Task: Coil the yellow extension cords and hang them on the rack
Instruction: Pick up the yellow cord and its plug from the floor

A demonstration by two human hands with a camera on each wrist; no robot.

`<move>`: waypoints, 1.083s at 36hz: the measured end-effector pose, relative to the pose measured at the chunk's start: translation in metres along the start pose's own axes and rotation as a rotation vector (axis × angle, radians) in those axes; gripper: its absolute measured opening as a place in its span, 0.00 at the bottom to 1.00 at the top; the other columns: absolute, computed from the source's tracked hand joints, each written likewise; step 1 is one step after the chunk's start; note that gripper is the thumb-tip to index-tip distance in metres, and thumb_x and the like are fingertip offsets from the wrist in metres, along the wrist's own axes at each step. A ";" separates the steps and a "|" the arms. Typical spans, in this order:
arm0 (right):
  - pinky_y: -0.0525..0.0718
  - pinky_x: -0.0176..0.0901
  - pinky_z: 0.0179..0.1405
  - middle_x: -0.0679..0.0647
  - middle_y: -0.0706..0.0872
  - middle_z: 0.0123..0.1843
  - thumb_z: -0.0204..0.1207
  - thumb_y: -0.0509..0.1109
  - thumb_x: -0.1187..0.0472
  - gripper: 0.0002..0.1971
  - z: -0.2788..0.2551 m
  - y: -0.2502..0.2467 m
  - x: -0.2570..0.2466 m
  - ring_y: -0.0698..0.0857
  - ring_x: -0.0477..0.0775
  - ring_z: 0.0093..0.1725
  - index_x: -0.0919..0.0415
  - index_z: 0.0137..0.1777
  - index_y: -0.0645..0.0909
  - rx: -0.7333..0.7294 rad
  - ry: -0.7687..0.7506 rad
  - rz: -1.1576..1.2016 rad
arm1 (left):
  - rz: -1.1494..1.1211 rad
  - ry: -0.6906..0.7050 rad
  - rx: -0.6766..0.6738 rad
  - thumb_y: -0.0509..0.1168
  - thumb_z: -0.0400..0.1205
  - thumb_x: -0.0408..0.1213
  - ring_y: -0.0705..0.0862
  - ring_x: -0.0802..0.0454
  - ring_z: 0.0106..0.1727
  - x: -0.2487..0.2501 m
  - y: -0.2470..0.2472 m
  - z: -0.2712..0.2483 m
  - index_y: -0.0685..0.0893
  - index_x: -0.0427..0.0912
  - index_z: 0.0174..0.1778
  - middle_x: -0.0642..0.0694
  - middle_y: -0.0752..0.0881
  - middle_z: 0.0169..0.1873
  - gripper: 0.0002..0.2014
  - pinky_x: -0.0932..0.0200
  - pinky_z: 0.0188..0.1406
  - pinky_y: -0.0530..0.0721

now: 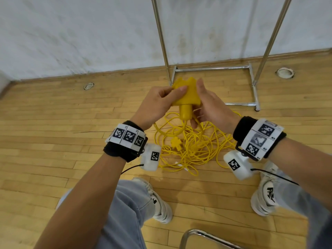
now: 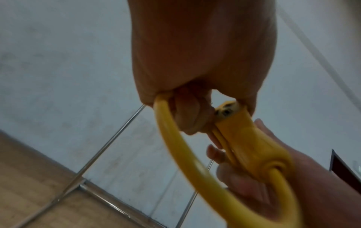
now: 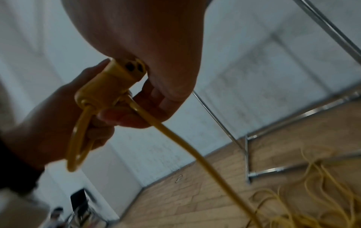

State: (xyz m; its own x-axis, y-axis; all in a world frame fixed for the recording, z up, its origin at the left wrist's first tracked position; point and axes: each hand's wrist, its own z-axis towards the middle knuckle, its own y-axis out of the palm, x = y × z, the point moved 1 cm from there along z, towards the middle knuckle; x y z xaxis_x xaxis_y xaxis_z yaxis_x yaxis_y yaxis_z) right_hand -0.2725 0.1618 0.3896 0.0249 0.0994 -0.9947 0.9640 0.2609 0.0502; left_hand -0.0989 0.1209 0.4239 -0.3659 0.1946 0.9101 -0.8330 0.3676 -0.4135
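Observation:
The yellow socket head (image 1: 186, 95) of an extension cord is held up between both hands. My left hand (image 1: 175, 91) pinches its upper left part with thumb and curled fingers. My right hand (image 1: 199, 103) lies against its right side, thumb up, fingers curled round the cord (image 3: 166, 131) just under the neck. In the left wrist view a loop of cord (image 2: 175, 146) runs out of my left palm beside the socket head (image 2: 244, 138). The remaining yellow cord (image 1: 190, 148) lies tangled on the floor below, with a plug (image 1: 176, 141) in it. The chrome rack (image 1: 213, 69) stands just behind.
The rack's two uprights (image 1: 161, 36) rise against the white wall, and its base bar (image 1: 255, 90) lies right of the tangle. Two tape rolls (image 1: 285, 72) lie on the wood floor. My shoes (image 1: 161, 205) flank the cord, and a metal chair frame (image 1: 197, 234) sits at the bottom.

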 end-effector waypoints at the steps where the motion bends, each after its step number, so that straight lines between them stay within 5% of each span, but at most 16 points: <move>1: 0.86 0.56 0.41 0.65 0.91 0.46 0.82 0.51 0.28 0.34 0.001 0.000 0.000 0.88 0.70 0.41 0.52 0.71 0.80 -0.022 0.014 0.048 | -0.046 -0.013 0.061 0.66 0.88 0.49 0.60 0.57 0.21 0.000 0.000 0.002 0.73 0.37 0.32 0.48 0.63 0.24 0.24 0.63 0.20 0.59; 5: 0.89 0.58 0.59 0.62 0.93 0.55 0.83 0.62 0.37 0.30 -0.001 0.004 0.007 0.92 0.65 0.54 0.63 0.70 0.78 -0.039 0.009 0.027 | -0.163 -0.054 0.293 0.66 0.87 0.52 0.61 0.55 0.21 -0.006 0.002 0.008 0.74 0.39 0.31 0.48 0.65 0.23 0.25 0.61 0.20 0.59; 11: 0.91 0.52 0.46 0.59 0.94 0.49 0.88 0.68 0.57 0.11 -0.003 0.011 0.015 0.93 0.61 0.45 0.64 0.64 0.82 0.099 -0.099 -0.074 | -0.178 -0.028 0.363 0.66 0.88 0.50 0.63 0.55 0.23 -0.007 0.014 0.007 0.72 0.47 0.26 0.48 0.67 0.23 0.24 0.59 0.22 0.60; 17: 0.91 0.52 0.37 0.61 0.93 0.42 0.88 0.68 0.62 0.08 0.000 0.010 0.015 0.93 0.63 0.39 0.67 0.58 0.83 0.148 -0.165 -0.094 | -0.206 -0.070 0.370 0.67 0.87 0.54 0.63 0.55 0.23 -0.009 0.013 0.010 0.72 0.42 0.31 0.43 0.66 0.26 0.24 0.59 0.21 0.61; 22: 0.91 0.53 0.37 0.59 0.93 0.39 0.88 0.68 0.63 0.08 0.003 0.005 0.016 0.93 0.62 0.37 0.69 0.55 0.83 0.156 -0.175 -0.131 | -0.110 -0.131 0.330 0.64 0.86 0.60 0.71 0.56 0.24 -0.010 0.011 0.012 0.79 0.41 0.38 0.40 0.76 0.31 0.24 0.59 0.22 0.67; 25: 0.91 0.51 0.35 0.57 0.93 0.39 0.87 0.69 0.63 0.08 0.004 0.001 0.016 0.94 0.60 0.37 0.69 0.52 0.84 0.143 -0.163 -0.193 | 0.041 -0.178 0.372 0.65 0.84 0.63 0.84 0.62 0.37 -0.018 0.005 0.011 0.79 0.44 0.65 0.47 0.87 0.49 0.26 0.58 0.36 0.81; 27: 0.91 0.50 0.34 0.57 0.93 0.38 0.87 0.70 0.62 0.08 0.006 -0.001 0.015 0.94 0.59 0.37 0.68 0.50 0.84 0.122 -0.147 -0.259 | 0.279 -0.018 0.361 0.68 0.83 0.60 0.82 0.55 0.65 -0.019 -0.003 0.008 0.65 0.44 0.83 0.44 0.78 0.72 0.37 0.57 0.58 0.82; 30: 0.92 0.54 0.34 0.59 0.93 0.37 0.86 0.71 0.63 0.07 0.006 -0.003 0.014 0.94 0.59 0.35 0.66 0.48 0.84 0.071 -0.129 -0.317 | 0.689 0.373 0.144 0.72 0.79 0.51 0.60 0.47 0.87 -0.015 -0.010 0.005 0.64 0.50 0.87 0.47 0.60 0.87 0.40 0.49 0.81 0.58; 34: 0.92 0.51 0.35 0.58 0.92 0.34 0.86 0.72 0.61 0.10 0.005 -0.003 0.013 0.93 0.57 0.34 0.69 0.46 0.85 0.002 -0.095 -0.395 | 0.964 0.462 -0.084 0.75 0.71 0.48 0.53 0.42 0.89 -0.028 -0.002 0.000 0.78 0.55 0.76 0.50 0.58 0.89 0.34 0.40 0.80 0.56; 39: 0.87 0.42 0.31 0.56 0.93 0.35 0.86 0.72 0.61 0.08 0.003 0.000 0.014 0.93 0.56 0.34 0.68 0.49 0.84 -0.042 -0.075 -0.430 | 1.182 0.543 -0.055 0.76 0.74 0.47 0.76 0.39 0.73 -0.032 0.003 0.003 0.85 0.49 0.58 0.45 0.81 0.67 0.18 0.36 0.71 0.70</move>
State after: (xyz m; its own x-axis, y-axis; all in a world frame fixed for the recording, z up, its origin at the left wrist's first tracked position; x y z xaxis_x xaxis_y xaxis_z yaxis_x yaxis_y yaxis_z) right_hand -0.2713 0.1605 0.3751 -0.3557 -0.0963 -0.9296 0.8793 0.3026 -0.3678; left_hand -0.0911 0.1132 0.3936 -0.6379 0.7600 -0.1250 -0.1015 -0.2438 -0.9645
